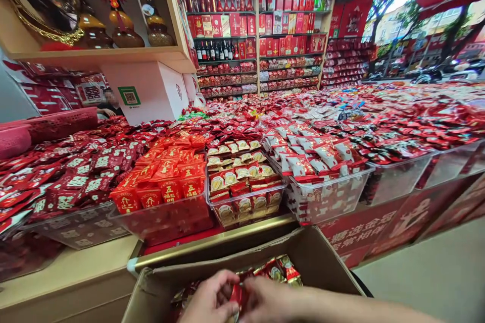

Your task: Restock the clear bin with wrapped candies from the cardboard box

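Observation:
Both hands are low in the head view, inside an open cardboard box (182,268) that holds red and gold candy packets (276,270). My left hand (212,299) has its fingers curled round a red packet (236,293). My right hand (265,300) meets it from the right, with bent, blurred fingers against the same packet; its fingertips are partly hidden. Just beyond the box stands a clear bin (248,195) with rows of similar gold and red packets.
Clear bins of orange-red packets (166,176), dark red packets (81,174) and white-and-red packets (316,154) line the counter. A gold edge strip (220,239) runs behind the box. Shelves (257,40) of bottles and boxes stand at the back.

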Demonstrator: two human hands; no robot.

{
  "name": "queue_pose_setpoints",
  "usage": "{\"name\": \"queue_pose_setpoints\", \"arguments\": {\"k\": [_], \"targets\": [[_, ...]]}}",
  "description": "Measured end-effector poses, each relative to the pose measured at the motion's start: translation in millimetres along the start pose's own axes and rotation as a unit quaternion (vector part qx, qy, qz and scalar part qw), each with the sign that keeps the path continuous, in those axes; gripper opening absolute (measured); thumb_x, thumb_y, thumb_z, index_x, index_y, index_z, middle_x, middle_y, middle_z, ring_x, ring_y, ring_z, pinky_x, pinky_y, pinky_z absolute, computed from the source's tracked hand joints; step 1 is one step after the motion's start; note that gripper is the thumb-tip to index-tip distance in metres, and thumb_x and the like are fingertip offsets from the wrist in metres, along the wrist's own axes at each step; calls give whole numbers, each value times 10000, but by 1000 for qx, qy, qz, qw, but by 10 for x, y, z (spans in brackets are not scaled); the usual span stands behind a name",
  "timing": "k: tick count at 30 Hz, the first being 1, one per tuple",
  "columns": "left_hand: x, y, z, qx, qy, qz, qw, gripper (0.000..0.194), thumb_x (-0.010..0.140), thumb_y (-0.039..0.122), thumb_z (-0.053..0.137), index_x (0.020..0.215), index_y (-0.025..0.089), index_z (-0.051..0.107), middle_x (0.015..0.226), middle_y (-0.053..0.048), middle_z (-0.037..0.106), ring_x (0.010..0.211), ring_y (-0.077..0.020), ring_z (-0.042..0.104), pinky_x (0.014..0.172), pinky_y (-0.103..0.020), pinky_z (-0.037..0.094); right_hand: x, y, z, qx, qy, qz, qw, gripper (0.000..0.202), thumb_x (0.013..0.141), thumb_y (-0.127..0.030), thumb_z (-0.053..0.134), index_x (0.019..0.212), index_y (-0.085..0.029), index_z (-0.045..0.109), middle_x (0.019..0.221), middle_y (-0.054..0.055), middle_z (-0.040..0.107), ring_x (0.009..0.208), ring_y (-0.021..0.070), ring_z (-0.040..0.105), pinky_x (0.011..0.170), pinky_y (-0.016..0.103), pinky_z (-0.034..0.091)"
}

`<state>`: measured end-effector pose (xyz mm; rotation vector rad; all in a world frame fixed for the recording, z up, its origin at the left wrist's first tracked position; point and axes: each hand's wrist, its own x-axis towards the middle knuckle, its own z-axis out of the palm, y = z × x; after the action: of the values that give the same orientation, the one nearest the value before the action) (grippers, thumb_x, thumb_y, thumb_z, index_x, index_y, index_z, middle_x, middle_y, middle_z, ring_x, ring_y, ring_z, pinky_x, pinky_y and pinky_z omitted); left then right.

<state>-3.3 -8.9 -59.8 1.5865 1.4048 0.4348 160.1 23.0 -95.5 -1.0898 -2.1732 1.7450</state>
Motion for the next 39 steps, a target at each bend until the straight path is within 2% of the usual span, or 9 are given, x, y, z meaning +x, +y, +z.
{"name": "queue_pose_setpoints", "arguments": {"k": [4, 9, 13, 17, 23, 27, 30, 34, 39], "targets": [[-84, 285, -15, -261, 116, 39, 958, 329, 648, 201, 634, 961, 162, 540, 721, 3, 652, 701, -147, 604, 660, -244, 461, -149, -191, -155, 225, 55, -49, 972, 420, 695, -556, 482, 712, -136, 499, 534, -23, 532, 437, 76, 486, 452, 208, 400], [-124, 380, 11, -356, 150, 23, 922, 402, 635, 284, 678, 995, 171, 540, 749, -17, 685, 713, -167, 628, 647, -254, 481, -199, -290, -217, 209, 139, -131, 959, 425, 744, -524, 446, 627, -124, 531, 506, -12, 529, 454, 70, 476, 453, 187, 366], [-108, 340, 48, -363, 125, 38, 923, 381, 680, 298, 644, 1032, 186, 549, 891, -37, 684, 807, -170, 616, 706, -250, 481, -205, -312, -197, 193, 210, -140, 948, 405, 766, -490, 437, 612, -128, 528, 500, -15, 519, 450, 70, 476, 450, 185, 369], [-110, 355, 44, -343, 128, 23, 930, 301, 635, 282, 685, 905, 161, 630, 852, -52, 693, 724, -178, 613, 566, -229, 494, -270, -360, -238, 159, 243, -182, 939, 384, 791, -458, 417, 649, -134, 567, 520, -8, 531, 470, 81, 500, 469, 195, 393], [-213, 486, 52, -523, -2, -38, 851, 316, 756, 384, 538, 1004, 196, 590, 940, -61, 655, 692, -150, 619, 575, -241, 486, -370, -398, -306, 68, 272, -317, 906, 229, 775, -355, 497, 832, -191, 646, 694, 25, 589, 666, 114, 529, 632, 240, 430], [-190, 519, 143, -504, 116, -8, 856, 325, 651, 204, 682, 956, 194, 568, 895, -17, 655, 774, -125, 611, 668, -205, 480, -337, -348, -222, 304, 260, -225, 889, 315, 761, -415, 495, 986, -200, 548, 667, -6, 549, 536, 86, 514, 500, 224, 427], [-141, 497, 200, -451, 189, 28, 872, 414, 589, 204, 724, 964, 188, 551, 907, -14, 660, 839, -154, 609, 739, -236, 479, -334, -340, -172, 411, 214, -186, 866, 344, 720, -463, 524, 888, -163, 537, 609, -15, 541, 501, 87, 512, 483, 232, 430], [-143, 466, 220, -416, 145, 37, 897, 406, 589, 197, 719, 966, 180, 570, 933, -26, 675, 871, -183, 610, 754, -243, 480, -351, -373, -191, 349, 226, -166, 894, 317, 662, -427, 599, 619, -119, 535, 550, -13, 536, 483, 66, 482, 486, 205, 398], [-176, 456, 212, -384, 147, 29, 911, 390, 599, 262, 707, 955, 160, 586, 928, -44, 679, 882, -204, 604, 775, -267, 478, -365, -389, -212, 249, 249, -142, 925, 302, 720, -435, 529, 669, -137, 515, 544, -17, 512, 466, 72, 455, 462, 209, 378]]}}
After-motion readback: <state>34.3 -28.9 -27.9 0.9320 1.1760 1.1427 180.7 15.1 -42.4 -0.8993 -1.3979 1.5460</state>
